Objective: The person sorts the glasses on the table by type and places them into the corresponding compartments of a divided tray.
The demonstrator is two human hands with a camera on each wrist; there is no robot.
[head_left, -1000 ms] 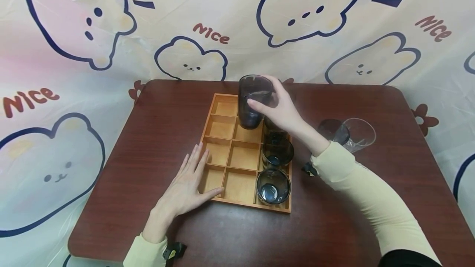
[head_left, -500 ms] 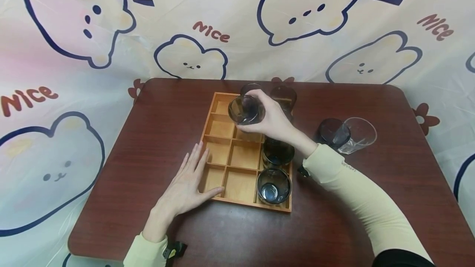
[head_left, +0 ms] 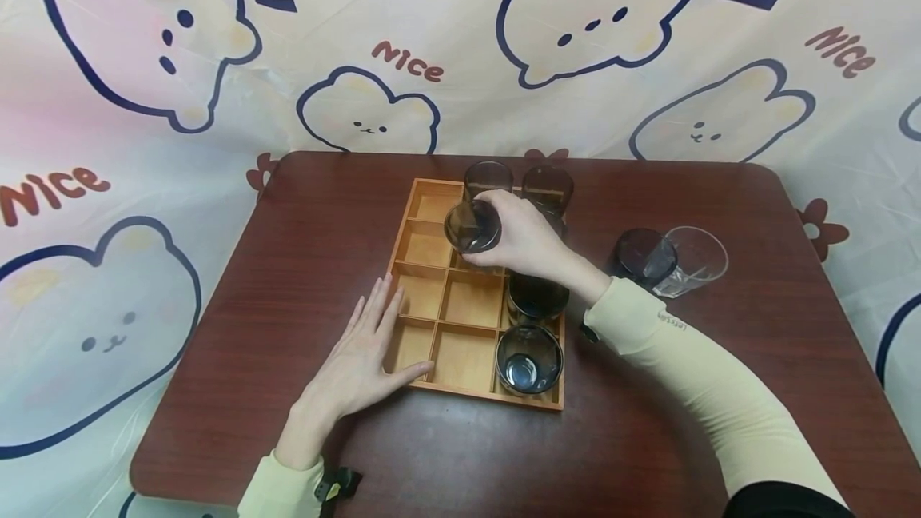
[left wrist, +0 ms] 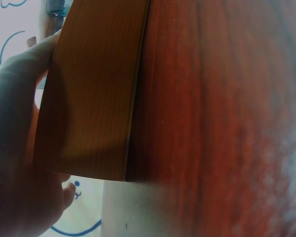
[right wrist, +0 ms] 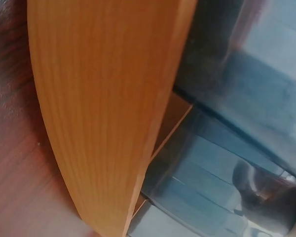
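Observation:
My right hand [head_left: 525, 237] grips a dark tinted glass [head_left: 471, 228] at the second row of the wooden tray's middle column; whether its base touches the compartment floor is hidden. My left hand [head_left: 357, 362] rests on the left edge of the divided tray [head_left: 491, 399], fingers extended, thumb over the front rim. In the left wrist view that hand [left wrist: 17, 128] lies against the tray's side wall [left wrist: 93, 89]. Behind the held glass stands another dark glass [head_left: 488, 176]. Several dark glasses fill the right column, including the front one [head_left: 528, 360]; one is mostly hidden by my right hand.
To the right of the tray, a dark glass [head_left: 643, 257] and a clear glass [head_left: 696, 258] stand close together on the brown table [head_left: 763, 318]. A patterned cloth [head_left: 468, 118] hangs behind the table. In the right wrist view, tinted glasses [right wrist: 271, 94] rise beside the tray wall [right wrist: 98, 98].
My right hand has lowered the dark glass from above the tray into the middle column's second row, turning it as it came down. The left hand stays on the tray edge.

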